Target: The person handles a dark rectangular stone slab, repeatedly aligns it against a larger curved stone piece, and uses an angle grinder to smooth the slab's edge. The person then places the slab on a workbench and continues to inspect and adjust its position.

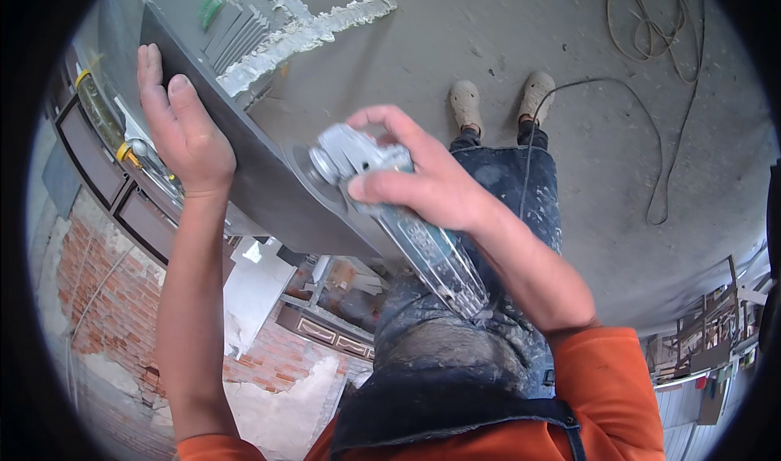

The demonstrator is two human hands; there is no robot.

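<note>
A dusty angle grinder [427, 257] is in my right hand [431, 168], whose fingers and thumb wrap round the body just behind its metal head. Its disc [313, 176] looks smeared and lies against or very close to the edge of a dark grey panel [260, 176]; contact cannot be made out for certain. On the panel's far left part rests my left hand [187, 127], with its fingers stretched out and its thumb apart. The tool's rear end sits close to my dusty trousers.
A thin dark cord [651, 127] loops over the grey floor beside my shoes [465, 107], with a coiled cable [647, 21] farther off. Rough white material [325, 26] lines a frame beyond the panel. A brick wall [110, 282] stands left, piled wood [708, 323] right.
</note>
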